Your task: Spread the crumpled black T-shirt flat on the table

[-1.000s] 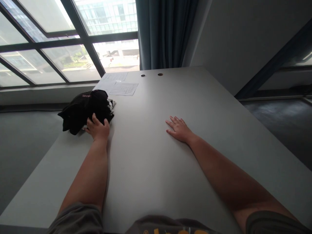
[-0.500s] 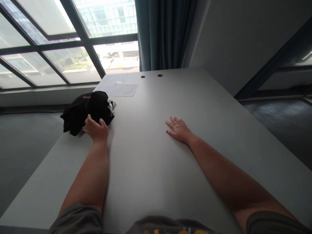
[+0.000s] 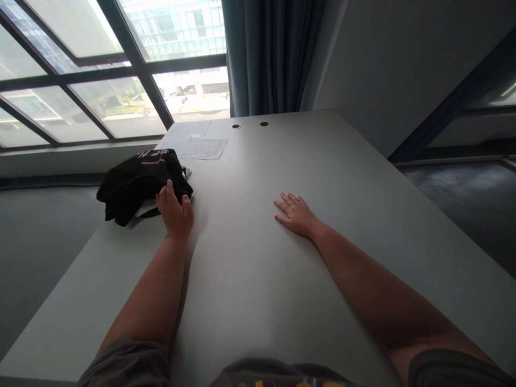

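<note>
A bundle of black cloth (image 3: 133,183) with pink lettering lies crumpled at the left edge of the white table (image 3: 250,258). Bits of white or grey material show at its right end and underneath. My left hand (image 3: 176,210) is raised just to the right of the cloth, fingers apart, with nothing in it; whether its fingertips touch the cloth I cannot tell. My right hand (image 3: 296,214) lies flat on the tabletop, palm down and fingers spread, holding nothing.
Paper sheets (image 3: 205,149) with writing lie on the far left part of the table. Two round holes (image 3: 236,126) sit near its far edge. Beyond stand a large window (image 3: 137,70) and a blue curtain (image 3: 274,59).
My left hand has moved right, away from the cloth's middle. The cloth has settled flatter, with more of its pink lettering showing. My right hand has stayed put.
</note>
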Demonstrator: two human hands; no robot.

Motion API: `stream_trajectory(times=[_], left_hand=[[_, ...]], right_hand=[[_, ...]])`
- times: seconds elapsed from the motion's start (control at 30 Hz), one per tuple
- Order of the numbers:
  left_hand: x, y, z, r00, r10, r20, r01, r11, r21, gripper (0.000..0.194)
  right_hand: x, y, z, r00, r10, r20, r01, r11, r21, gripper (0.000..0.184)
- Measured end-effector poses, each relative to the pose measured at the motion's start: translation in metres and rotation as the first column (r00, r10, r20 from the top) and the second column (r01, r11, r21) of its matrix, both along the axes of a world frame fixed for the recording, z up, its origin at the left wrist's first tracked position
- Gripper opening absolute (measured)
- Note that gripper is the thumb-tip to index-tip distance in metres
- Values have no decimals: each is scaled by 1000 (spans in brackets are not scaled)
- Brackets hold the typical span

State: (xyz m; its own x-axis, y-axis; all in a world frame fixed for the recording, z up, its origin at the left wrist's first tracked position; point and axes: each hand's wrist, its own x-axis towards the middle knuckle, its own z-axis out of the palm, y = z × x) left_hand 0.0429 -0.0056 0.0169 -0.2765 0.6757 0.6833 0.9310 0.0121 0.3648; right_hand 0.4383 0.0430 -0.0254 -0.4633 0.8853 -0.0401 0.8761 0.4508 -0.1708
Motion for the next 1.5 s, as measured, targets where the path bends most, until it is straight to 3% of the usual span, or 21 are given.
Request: stream_trajectory(times=[0.3, 0.6, 0.77, 0.9, 1.1, 1.17, 1.23, 1.3, 1.4, 1.5], left_hand=[[71, -12, -5, 928, -351, -122, 330, 930, -160, 58], [81, -19, 4, 827, -528, -191, 488, 844, -223, 43], [90, -23, 2, 751, -608, -256, 546, 791, -276, 34], [110, -35, 1, 622, -719, -311, 651, 695, -304, 27], [143, -59, 3, 388, -867, -312, 782, 489, -386, 28], [147, -62, 4, 354, -877, -326, 798, 465, -385, 30], [147, -62, 6, 371, -863, -342, 801, 484, -352, 32], [142, -59, 7, 444, -826, -347, 784, 546, -297, 32], [129, -52, 9, 603, -730, -322, 696, 679, -235, 34], [110, -42, 10, 783, -562, -266, 515, 826, -229, 35]], right_hand=[[2, 1, -2, 1000, 6, -4, -6, 1000, 0, 68], [1, 0, 0, 1000, 4, 4, -4, 1000, 6, 67], [2, 1, 0, 1000, 7, 4, -7, 1000, 4, 67], [1, 0, 1, 1000, 1, 5, -1, 1000, -2, 68], [1, 0, 3, 1000, 0, 2, 0, 1000, 0, 67], [0, -1, 5, 1000, -4, 8, 4, 1000, -4, 67], [-1, -2, 6, 1000, -6, 9, 6, 1000, -4, 67], [-2, -3, 7, 1000, -6, 6, 6, 1000, -4, 67], [-2, -3, 6, 1000, -4, -2, 4, 1000, -2, 66], [1, -1, 5, 999, -2, -44, 2, 1000, 10, 64]])
